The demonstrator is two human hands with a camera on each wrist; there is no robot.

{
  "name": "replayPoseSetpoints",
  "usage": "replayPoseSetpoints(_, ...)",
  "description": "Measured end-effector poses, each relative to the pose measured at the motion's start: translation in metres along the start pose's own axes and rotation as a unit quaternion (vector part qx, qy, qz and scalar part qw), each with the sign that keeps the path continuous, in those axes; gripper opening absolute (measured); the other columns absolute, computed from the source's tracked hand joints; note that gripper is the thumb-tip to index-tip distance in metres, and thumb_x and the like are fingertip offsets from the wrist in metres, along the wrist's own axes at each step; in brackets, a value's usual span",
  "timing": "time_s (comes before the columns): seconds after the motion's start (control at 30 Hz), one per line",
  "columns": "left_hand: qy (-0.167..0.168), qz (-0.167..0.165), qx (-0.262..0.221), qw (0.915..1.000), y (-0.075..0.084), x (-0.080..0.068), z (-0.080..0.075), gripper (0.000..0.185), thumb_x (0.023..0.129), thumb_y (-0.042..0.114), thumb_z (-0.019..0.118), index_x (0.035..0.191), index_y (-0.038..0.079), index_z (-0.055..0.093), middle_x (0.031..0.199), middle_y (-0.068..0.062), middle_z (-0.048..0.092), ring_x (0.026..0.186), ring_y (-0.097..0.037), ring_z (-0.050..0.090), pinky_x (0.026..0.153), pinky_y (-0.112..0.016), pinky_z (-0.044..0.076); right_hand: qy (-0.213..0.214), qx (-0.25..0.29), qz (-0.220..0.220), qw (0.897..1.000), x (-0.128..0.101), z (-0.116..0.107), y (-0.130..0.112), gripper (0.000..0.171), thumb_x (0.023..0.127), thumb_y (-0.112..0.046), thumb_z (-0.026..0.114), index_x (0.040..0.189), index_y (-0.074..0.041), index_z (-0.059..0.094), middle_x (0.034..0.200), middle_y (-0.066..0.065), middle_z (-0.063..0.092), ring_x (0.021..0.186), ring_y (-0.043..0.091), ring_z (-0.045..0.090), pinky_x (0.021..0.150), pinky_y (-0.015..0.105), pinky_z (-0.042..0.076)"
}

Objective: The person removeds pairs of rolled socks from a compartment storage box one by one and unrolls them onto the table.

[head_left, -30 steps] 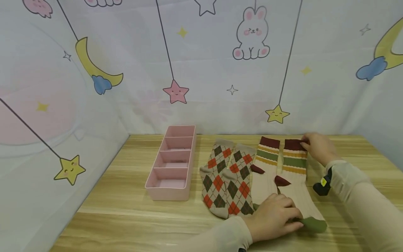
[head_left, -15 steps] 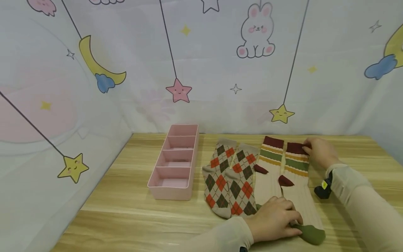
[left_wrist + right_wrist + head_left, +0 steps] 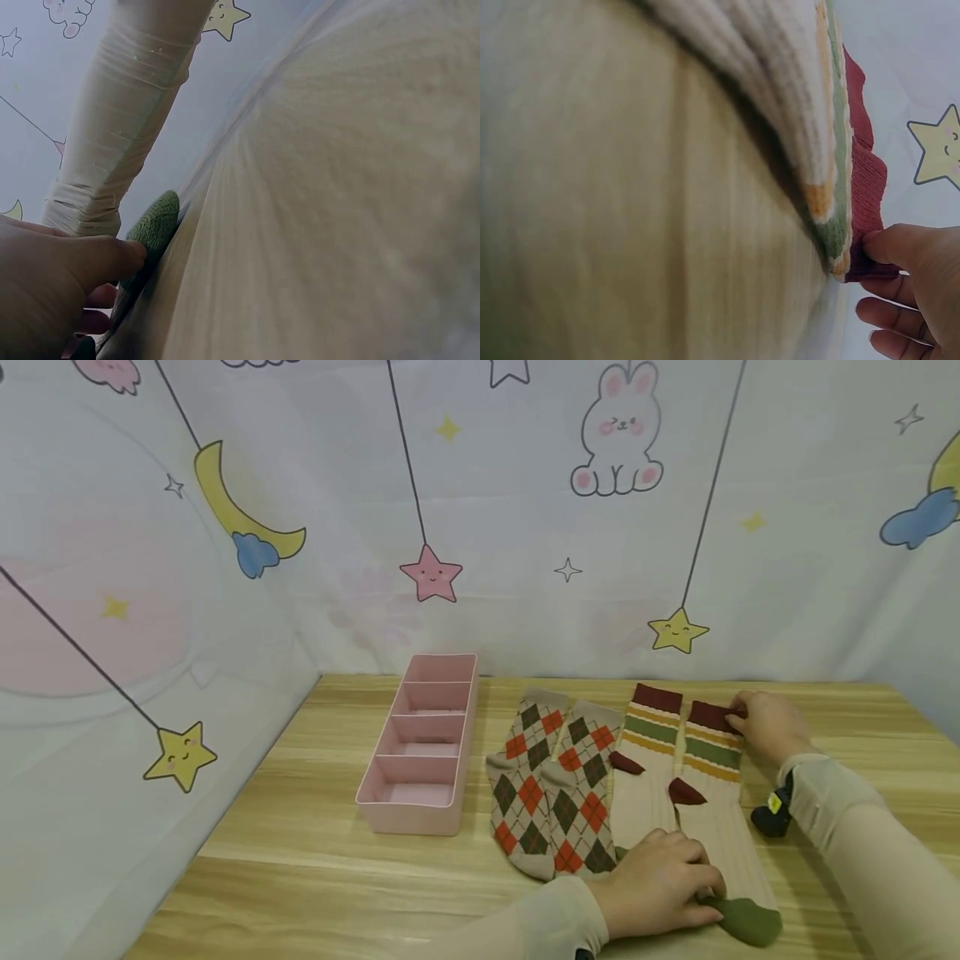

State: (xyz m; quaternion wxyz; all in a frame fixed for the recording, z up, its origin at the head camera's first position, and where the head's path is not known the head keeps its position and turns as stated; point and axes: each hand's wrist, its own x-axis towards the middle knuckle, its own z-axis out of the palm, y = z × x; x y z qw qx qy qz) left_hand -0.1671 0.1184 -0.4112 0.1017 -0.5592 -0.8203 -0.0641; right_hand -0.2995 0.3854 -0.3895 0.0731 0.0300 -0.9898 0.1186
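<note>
Two striped cream socks lie side by side on the wooden table [image 3: 300,868]. My right hand [image 3: 768,725] pinches the dark red cuff [image 3: 866,217] of the right striped sock [image 3: 716,810]. My left hand [image 3: 660,881] grips the same sock just above its green toe [image 3: 746,920], which also shows in the left wrist view as a green toe [image 3: 155,223]. The left striped sock [image 3: 648,777] lies beside it. Two argyle socks [image 3: 555,793] in beige, red and brown lie further left.
A pink divided organiser box [image 3: 420,747] with several compartments stands left of the socks. A cartoon-printed cloth backdrop [image 3: 480,510] hangs behind and along the left side. The table's far edge meets the backdrop.
The right striped sock has shifted slightly toward me, held at both ends by the same hands. The camera view has drifted a little to the left.
</note>
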Motion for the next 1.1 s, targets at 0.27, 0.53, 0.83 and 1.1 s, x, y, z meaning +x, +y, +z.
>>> replayPoseSetpoints(0.27, 0.004, -0.003, -0.014, 0.9999, -0.001, 0.001, -0.001, 0.023, 0.089, 0.049, 0.062, 0.107, 0.036, 0.069, 0.101, 0.02, 0.059, 0.09, 0.006, 0.047, 0.074, -0.006, 0.027, -0.005, 0.009, 0.013, 1.0, -0.001, -0.002, 0.002, 0.026, 0.094, -0.015, 0.058, 0.108, 0.007, 0.061, 0.102, 0.03, 0.065, 0.086, 0.044, 0.063, 0.067, 0.052, 0.049)
replayPoseSetpoints(0.53, 0.028, -0.013, 0.004, 0.9995, -0.005, 0.002, -0.006, 0.025, 0.088, 0.05, 0.064, 0.106, 0.036, 0.069, 0.102, 0.019, 0.06, 0.092, 0.005, 0.05, 0.077, -0.008, 0.03, -0.003, -0.002, 0.014, 1.0, 0.0, -0.007, 0.002, 0.033, 0.096, -0.02, 0.054, 0.113, 0.007, 0.06, 0.112, 0.032, 0.061, 0.096, 0.049, 0.059, 0.075, 0.058, 0.047)
replayPoseSetpoints(0.83, 0.058, -0.04, 0.044, 0.9965, -0.019, -0.003, -0.019, 0.025, 0.087, 0.049, 0.065, 0.106, 0.034, 0.068, 0.103, 0.016, 0.06, 0.095, 0.001, 0.052, 0.084, -0.012, 0.036, 0.039, -0.025, -0.026, 0.999, 0.002, -0.011, -0.012, 0.039, 0.093, -0.023, 0.06, 0.117, 0.008, 0.059, 0.114, 0.034, 0.06, 0.097, 0.05, 0.058, 0.081, 0.059, 0.047)
replayPoseSetpoints(1.1, 0.092, -0.072, 0.141, 0.983, -0.042, -0.021, -0.032, 0.039, 0.087, 0.053, 0.063, 0.117, 0.028, 0.062, 0.111, 0.009, 0.058, 0.105, -0.007, 0.053, 0.094, -0.022, 0.042, 0.124, -0.035, -0.088, 0.988, -0.008, -0.008, -0.04, 0.048, 0.089, -0.027, 0.067, 0.125, 0.004, 0.057, 0.117, 0.034, 0.059, 0.104, 0.051, 0.055, 0.089, 0.063, 0.043)
